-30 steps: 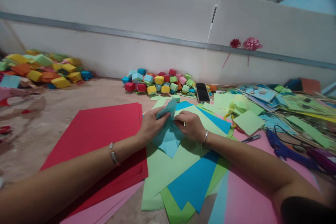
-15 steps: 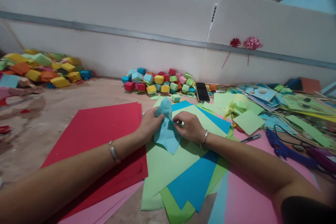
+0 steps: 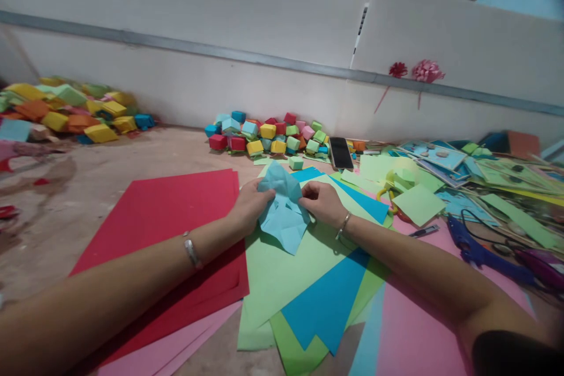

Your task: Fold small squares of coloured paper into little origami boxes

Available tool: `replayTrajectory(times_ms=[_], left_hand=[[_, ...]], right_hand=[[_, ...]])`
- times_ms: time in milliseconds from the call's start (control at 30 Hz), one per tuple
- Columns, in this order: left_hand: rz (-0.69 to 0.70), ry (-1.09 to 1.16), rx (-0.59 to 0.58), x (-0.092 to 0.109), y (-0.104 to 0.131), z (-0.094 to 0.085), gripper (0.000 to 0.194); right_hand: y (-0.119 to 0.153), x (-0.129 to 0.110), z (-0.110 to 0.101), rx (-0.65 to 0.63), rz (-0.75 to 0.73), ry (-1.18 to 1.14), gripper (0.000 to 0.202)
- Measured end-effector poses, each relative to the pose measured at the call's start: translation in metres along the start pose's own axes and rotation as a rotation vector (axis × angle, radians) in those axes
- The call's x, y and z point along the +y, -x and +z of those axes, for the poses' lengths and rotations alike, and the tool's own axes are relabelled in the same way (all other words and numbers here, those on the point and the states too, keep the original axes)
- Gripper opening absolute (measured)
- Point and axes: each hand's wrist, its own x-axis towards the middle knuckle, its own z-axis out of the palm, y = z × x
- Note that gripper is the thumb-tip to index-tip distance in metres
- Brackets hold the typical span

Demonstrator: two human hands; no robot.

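A creased light blue sheet of paper (image 3: 285, 217) is held up between my two hands, over a spread of light green paper (image 3: 268, 282). My left hand (image 3: 251, 205) pinches its left edge, thumb on the near face. On the opposite edge, my right hand (image 3: 324, 202) grips the paper between thumb and fingertips. Fold lines cross the blue sheet, and small slits or gaps show near its middle. Under my left forearm lies a stack of red paper (image 3: 176, 217). A darker blue sheet (image 3: 326, 305) lies on the green ones.
Small folded paper boxes (image 3: 268, 132) are heaped by the wall, with a larger heap (image 3: 70, 108) at the left. A phone (image 3: 341, 153) lies beyond my hands. At right are a craft knife (image 3: 424, 231), a blue glue gun (image 3: 484, 255), and yellow-handled scissors (image 3: 388, 195).
The light blue sheet has opened out wider and flatter. My right hand has shifted slightly right and up with its edge; my left hand stays nearly in place.
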Motion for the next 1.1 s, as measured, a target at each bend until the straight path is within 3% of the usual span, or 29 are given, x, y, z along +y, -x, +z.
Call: replayTrajectory(times_ms=[133,267,433,633,833,1100], left_hand=[[-0.003,-0.002,-0.001,0.002,0.0,0.0,0.026],[0.012,-0.009,-0.006,0.0,0.001,0.001,0.023],[0.174,-0.099,-0.12,0.001,0.008,0.0,0.021],[0.341,-0.258,-0.268,0.011,0.018,-0.001,0.018],[0.334,-0.28,-0.18,0.006,0.015,0.0,0.017],[0.347,-0.34,-0.146,0.003,0.012,0.0,0.017]], right_hand=[[0.0,0.001,0.0,-0.01,-0.022,-0.033,0.004],[0.004,0.001,0.003,-0.019,-0.178,0.033,0.011],[0.012,-0.003,0.006,-0.026,-0.376,0.216,0.014],[0.015,-0.008,0.004,-0.003,-0.244,0.264,0.006],[0.019,-0.015,0.005,0.013,-0.192,0.246,0.01],[0.014,-0.013,0.002,-0.108,-0.025,0.386,0.008]])
